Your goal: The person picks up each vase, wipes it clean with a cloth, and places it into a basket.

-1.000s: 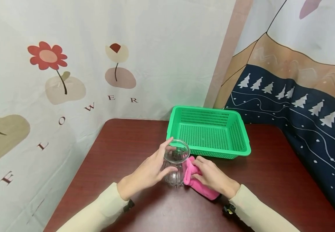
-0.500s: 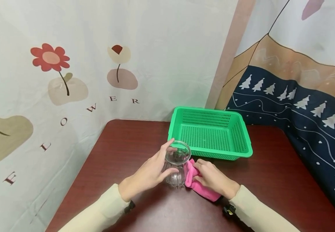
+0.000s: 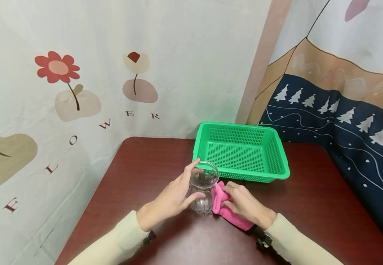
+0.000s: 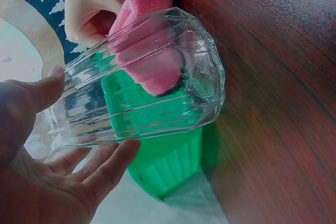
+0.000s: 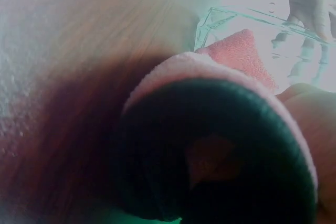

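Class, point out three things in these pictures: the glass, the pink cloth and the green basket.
glass (image 3: pixel 202 191), head view, on its ribbed side below the rim.
pink cloth (image 3: pixel 236 220), head view, on the fold below the right hand.
green basket (image 3: pixel 241 158), head view, on its perforated floor.

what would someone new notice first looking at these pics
At the middle of the dark red-brown wooden table, a left hand holds an upright clear ribbed glass jar, while the right hand presses a bright pink cloth against its side. Just behind them sits an empty green perforated plastic basket.
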A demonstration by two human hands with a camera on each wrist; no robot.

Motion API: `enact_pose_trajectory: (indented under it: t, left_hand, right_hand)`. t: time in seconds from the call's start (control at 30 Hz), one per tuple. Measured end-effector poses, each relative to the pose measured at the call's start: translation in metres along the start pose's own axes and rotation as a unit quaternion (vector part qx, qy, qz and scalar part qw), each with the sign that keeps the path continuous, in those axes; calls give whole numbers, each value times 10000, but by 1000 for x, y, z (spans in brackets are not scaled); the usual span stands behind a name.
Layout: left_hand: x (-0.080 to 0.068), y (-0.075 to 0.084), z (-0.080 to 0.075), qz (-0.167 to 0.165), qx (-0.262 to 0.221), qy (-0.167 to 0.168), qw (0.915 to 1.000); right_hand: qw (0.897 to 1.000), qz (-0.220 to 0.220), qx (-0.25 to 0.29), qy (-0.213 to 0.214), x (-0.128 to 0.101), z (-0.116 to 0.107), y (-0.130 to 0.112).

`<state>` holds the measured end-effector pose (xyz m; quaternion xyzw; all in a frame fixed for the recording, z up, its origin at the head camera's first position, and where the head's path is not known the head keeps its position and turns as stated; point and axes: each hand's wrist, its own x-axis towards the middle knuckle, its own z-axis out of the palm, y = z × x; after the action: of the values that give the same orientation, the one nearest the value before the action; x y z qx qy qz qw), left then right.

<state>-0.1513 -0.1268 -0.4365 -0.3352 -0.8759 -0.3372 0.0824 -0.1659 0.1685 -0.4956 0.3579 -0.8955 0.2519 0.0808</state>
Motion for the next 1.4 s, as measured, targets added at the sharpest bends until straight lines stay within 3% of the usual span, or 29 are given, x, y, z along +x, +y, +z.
enact_pose_trajectory:
  t: [0.57, 1.4]
  left_hand:
    - [1, 0, 2, 58, -2, -73, 10000]
    - [3, -4, -1, 115, 13, -159, 9998]
  right_hand:
    - [9970, 48, 451, 625, -2, -5, -6]
    - [9812, -802, 906, 1503, 16, -25, -8]
